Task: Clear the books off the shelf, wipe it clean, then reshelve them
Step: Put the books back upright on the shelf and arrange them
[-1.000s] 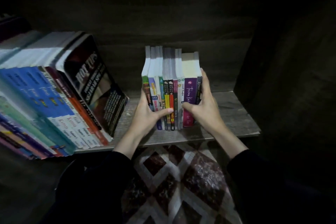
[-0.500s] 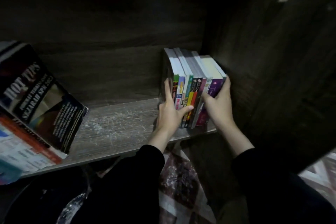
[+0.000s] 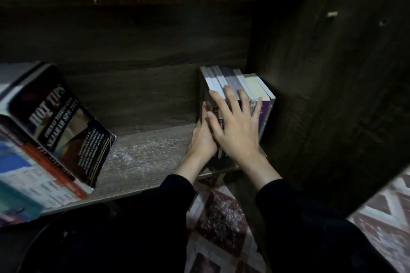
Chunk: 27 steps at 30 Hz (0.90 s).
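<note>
Upright paperback row [image 3: 235, 82], centre right of frame, at shelf [image 3: 146, 153] end against side panel [image 3: 310, 95]. My right hand [image 3: 238, 131]: fingers spread, pressing spines. My left hand [image 3: 203, 139]: fingers together, flat on outer cover. Risk: I lift left hand, unpropped row topples left. HOT TIPS book [image 3: 66, 126], lower left, leans; may slide.

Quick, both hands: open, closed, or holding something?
Left hand: open, flat against the left side of the upright books.
Right hand: open, spread flat, pressing on their spines.
</note>
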Each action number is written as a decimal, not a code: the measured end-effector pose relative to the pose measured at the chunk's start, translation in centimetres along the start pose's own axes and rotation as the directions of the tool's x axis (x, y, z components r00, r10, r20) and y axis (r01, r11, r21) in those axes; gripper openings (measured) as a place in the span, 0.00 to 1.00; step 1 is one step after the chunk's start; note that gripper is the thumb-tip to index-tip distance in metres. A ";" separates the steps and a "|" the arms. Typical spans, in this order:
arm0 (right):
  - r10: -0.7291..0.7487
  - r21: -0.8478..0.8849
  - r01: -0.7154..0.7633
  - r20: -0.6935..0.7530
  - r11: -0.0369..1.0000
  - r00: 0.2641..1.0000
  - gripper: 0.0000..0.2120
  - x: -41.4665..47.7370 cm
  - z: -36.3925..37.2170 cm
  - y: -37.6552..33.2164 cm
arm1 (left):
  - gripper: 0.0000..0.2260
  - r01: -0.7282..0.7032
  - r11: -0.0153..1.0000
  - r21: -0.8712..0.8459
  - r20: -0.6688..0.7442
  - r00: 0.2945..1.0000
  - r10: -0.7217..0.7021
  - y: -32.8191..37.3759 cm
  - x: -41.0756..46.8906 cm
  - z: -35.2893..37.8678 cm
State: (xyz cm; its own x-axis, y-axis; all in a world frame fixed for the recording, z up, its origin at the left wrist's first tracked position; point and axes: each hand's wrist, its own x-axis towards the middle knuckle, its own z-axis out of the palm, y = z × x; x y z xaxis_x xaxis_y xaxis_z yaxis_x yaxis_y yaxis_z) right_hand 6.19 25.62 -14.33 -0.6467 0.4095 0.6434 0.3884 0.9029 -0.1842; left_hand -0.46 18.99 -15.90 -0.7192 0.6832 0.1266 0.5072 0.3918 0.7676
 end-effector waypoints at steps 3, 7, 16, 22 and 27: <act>0.058 -0.017 -0.058 0.004 0.998 0.998 0.21 0.2 0.0 -0.1 | 0.39 0.022 0.997 0.069 0.070 0.997 -0.027 -0.2 -0.5 -1.0; 0.115 -0.034 -0.115 0.008 0.993 0.993 0.20 0.4 -0.2 -1.1 | 0.41 0.026 0.996 0.080 -0.070 0.997 -0.020 0.4 -3.3 -4.8; 0.150 -0.030 -0.150 -0.025 0.988 0.988 0.21 0.4 -0.4 -1.4 | 0.35 0.427 0.791 0.438 -0.793 0.598 0.116 -4.5 -11.8 -20.7; 0.133 -0.003 -0.133 -0.041 0.991 0.990 0.21 0.3 -0.5 -1.3 | 0.34 0.583 0.694 0.422 -0.723 0.679 -0.130 -6.0 -12.4 -24.8; 0.146 -0.006 -0.147 -0.038 0.989 0.989 0.21 0.4 -0.5 -1.4 | 0.28 0.548 0.690 0.473 -0.709 0.701 -0.072 -5.8 -12.2 -24.9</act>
State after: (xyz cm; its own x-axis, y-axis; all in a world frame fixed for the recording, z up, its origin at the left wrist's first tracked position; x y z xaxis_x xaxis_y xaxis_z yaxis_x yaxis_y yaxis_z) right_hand 5.72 24.43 -13.43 -0.5575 0.5318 0.6375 0.4830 0.8323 -0.2720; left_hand -6.44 -7.01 -6.25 -0.8776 0.0141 0.4793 0.1798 0.9363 0.3018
